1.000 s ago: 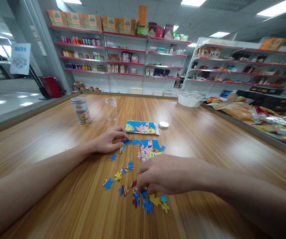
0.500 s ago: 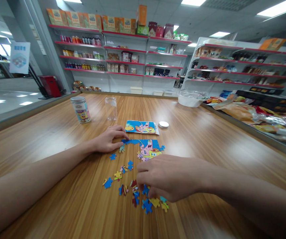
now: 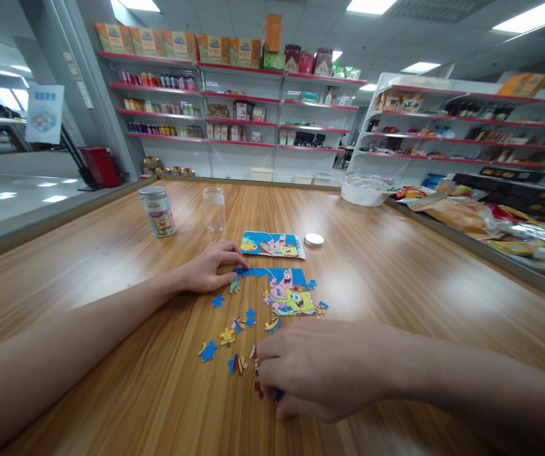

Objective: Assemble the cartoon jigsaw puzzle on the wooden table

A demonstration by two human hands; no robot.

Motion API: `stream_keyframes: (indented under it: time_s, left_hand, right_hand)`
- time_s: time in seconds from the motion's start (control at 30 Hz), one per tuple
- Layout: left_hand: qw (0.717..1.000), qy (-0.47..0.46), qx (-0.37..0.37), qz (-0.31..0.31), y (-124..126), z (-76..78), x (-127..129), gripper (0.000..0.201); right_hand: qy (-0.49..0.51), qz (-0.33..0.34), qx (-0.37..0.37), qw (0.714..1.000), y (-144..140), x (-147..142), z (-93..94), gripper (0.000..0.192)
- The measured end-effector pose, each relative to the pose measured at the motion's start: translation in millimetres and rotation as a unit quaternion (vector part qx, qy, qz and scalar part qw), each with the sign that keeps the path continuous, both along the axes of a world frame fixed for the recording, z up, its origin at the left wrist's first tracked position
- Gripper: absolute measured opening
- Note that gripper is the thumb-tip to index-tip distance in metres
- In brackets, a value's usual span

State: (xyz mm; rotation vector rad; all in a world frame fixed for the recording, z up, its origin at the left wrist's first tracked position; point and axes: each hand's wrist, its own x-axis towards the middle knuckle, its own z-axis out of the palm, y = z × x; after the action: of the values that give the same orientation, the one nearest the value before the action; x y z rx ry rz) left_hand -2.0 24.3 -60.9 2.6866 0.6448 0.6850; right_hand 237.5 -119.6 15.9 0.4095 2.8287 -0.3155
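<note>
A partly joined jigsaw puzzle [image 3: 295, 299] with a pink and a yellow cartoon figure lies mid-table. My left hand [image 3: 212, 265] rests at its upper left corner, fingers stretched, fingertips touching the blue top strip. Loose pieces lie about, among them a yellow piece [image 3: 227, 337], a blue piece [image 3: 209, 351] and a striped piece [image 3: 237, 364]. Over the nearer loose pieces is my right hand [image 3: 317, 367], its fingers bent down and closed around a blue puzzle piece [image 3: 280, 395], which shows only in part. Most of the pieces beneath this hand are hidden.
Beyond the puzzle lie a picture card [image 3: 273, 245] and a round lid [image 3: 314, 240]. A printed can [image 3: 158, 214] and a clear jar [image 3: 214, 210] stand back left. A white basin [image 3: 363, 191] and packaged snacks [image 3: 471, 215] sit to the right.
My right hand has moved down towards me, covering the nearest loose pieces and uncovering the puzzle's lower part. My left hand stays at the puzzle's corner. The view has shifted slightly.
</note>
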Motion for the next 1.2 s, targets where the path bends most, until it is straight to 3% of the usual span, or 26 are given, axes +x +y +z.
stream_keyframes:
  time_s: [0.27,0.4,0.47,0.57,0.67,0.77,0.87,0.97,1.07,1.2]
  left_hand:
    - [1.000,-0.004,-0.013,0.012,-1.9,2.8,0.8,0.024]
    - [0.999,-0.026,-0.015,0.017,-2.1,3.3,1.6,0.024]
    - [0.999,-0.032,-0.012,0.017,-2.2,2.9,2.0,0.023]
    - [0.999,-0.033,-0.008,0.014,-2.3,1.8,2.9,0.023]
    - [0.999,-0.028,-0.004,0.022,-2.5,1.1,3.7,0.023]
    - [0.999,-0.025,-0.001,0.029,-3.0,1.2,4.1,0.023]
    - [0.999,-0.026,-0.003,0.029,-2.7,0.8,3.7,0.022]
    - [0.999,-0.027,-0.002,0.025,-1.6,-0.6,3.0,0.022]
    - [0.999,-0.027,-0.002,0.022,-1.2,-1.2,3.0,0.022]
    - [0.999,-0.026,-0.006,0.023,-2.7,0.6,4.0,0.022]
  right_hand:
    - [0.015,-0.016,0.009,1.000,-3.1,-0.2,4.0,0.010]
    - [0.115,-0.070,0.007,0.991,11.4,4.5,-0.5,0.014]
    - [0.219,-0.114,0.023,0.969,29.4,6.3,-13.1,0.012]
    - [0.391,-0.187,0.106,0.895,61.6,7.1,-42.6,0.009]
    - [0.433,-0.205,0.137,0.867,83.9,7.7,-69.2,0.008]
    - [0.437,-0.206,0.133,0.866,89.6,10.3,-79.6,0.016]
    - [0.430,-0.210,0.147,0.866,88.1,13.5,-75.4,0.018]
    - [0.369,-0.220,0.167,0.887,90.0,11.9,-63.7,0.020]
    - [0.287,-0.219,0.180,0.915,95.9,4.3,-52.1,0.007]
    - [0.230,-0.217,0.156,0.936,102.1,-6.2,-48.0,0.007]
